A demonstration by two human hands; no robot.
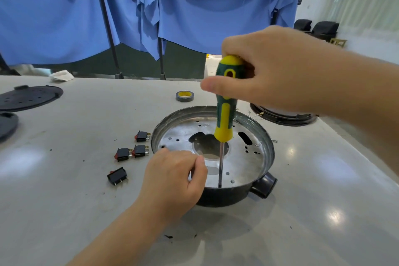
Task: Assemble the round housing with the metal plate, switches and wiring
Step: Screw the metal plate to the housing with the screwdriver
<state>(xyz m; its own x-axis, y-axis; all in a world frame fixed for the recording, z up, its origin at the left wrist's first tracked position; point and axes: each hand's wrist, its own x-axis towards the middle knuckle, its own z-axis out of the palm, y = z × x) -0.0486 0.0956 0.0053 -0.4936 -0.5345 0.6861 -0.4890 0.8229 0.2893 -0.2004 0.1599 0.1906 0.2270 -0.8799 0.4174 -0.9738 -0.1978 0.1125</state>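
The round black housing [264,185] stands on the table with the perforated metal plate [244,162] lying inside it. My right hand [269,71] grips the top of a green and yellow screwdriver [225,110], held upright; its shaft tip touches the plate near the front rim. My left hand [172,179] grips the housing's front left rim, fingers curled over the edge. Several black rocker switches with red buttons [131,153] lie on the table left of the housing. No wiring shows.
A roll of tape [184,95] lies behind the housing. Black round lids [30,97] sit at far left, another black ring part [282,115] at the right behind my arm. Blue cloth hangs beyond the table's far edge.
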